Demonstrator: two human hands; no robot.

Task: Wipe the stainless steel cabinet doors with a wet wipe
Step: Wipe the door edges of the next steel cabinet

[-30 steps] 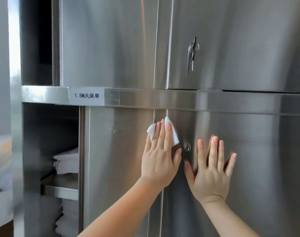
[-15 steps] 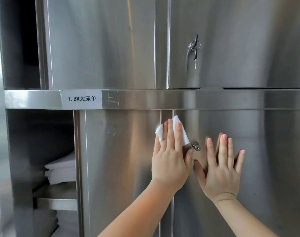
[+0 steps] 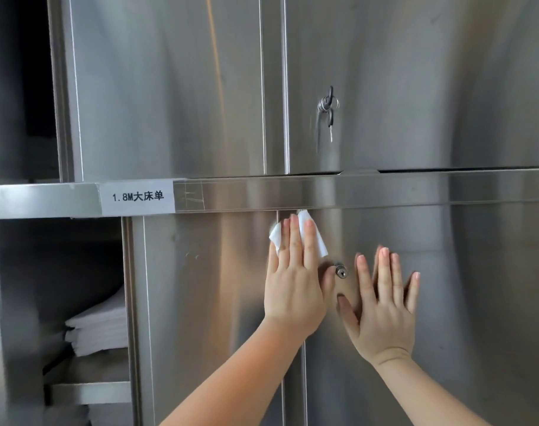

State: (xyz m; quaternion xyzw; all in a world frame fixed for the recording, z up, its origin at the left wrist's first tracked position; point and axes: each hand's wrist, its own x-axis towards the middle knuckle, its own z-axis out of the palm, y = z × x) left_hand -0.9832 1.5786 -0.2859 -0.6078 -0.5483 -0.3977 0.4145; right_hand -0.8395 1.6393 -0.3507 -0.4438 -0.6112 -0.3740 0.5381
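Note:
A white wet wipe (image 3: 319, 245) lies flat on the stainless steel cabinet, at the seam between the lower left door (image 3: 200, 302) and the lower right door (image 3: 477, 302), just under the horizontal rail (image 3: 354, 192). My left hand (image 3: 296, 284) presses the wipe against the metal with straight fingers. My right hand (image 3: 383, 305) lies flat with spread fingers on the lower right door, right of a small lock (image 3: 341, 271).
A white label (image 3: 137, 197) sticks to the rail. Keys (image 3: 329, 110) hang from the upper right door's lock. The open compartment at the left holds folded white linen (image 3: 99, 327) above a shelf (image 3: 90, 392).
My left hand has slid the wipe up the seam to just under the rail. My right hand has stayed flat on the door beside the lock. The view has shifted.

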